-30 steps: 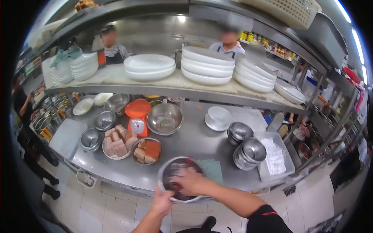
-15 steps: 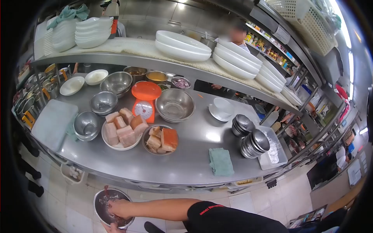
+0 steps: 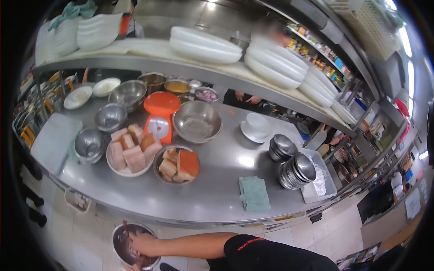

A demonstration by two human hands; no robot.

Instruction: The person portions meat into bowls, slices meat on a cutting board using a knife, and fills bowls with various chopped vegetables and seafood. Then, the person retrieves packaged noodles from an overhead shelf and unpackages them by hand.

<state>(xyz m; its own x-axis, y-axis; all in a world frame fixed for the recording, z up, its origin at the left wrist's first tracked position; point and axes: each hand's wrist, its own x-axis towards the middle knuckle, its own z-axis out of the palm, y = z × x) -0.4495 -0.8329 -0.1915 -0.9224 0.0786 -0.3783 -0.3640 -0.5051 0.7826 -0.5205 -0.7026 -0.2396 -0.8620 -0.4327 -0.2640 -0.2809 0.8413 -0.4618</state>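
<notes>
A steel mixing bowl (image 3: 118,251) is held low in front of the counter, above the tiled floor. My right hand (image 3: 143,244) reaches down into it, fingers curled among dark red, wet pieces whose kind I cannot make out. One dark red strip (image 3: 125,224) sticks up at the bowl's far rim. My left hand (image 3: 134,267) grips the near rim, mostly cut off by the lower edge of the view. On the counter nearest the bowl are a white bowl of pork belly chunks (image 3: 134,156) and a steel bowl of browned pork pieces (image 3: 186,165).
The steel counter (image 3: 217,194) carries an orange scale (image 3: 161,104), a large steel bowl (image 3: 198,122), a green cloth (image 3: 254,193), stacked steel bowls (image 3: 296,171) and a white board (image 3: 56,142). A shelf (image 3: 149,61) of white dishes spans above. Another person's hands (image 3: 247,97) show behind.
The camera view has shifted slightly, sliding the counter items left. My right hand has moved within the bowl, and the bowl appears a little lower and farther right.
</notes>
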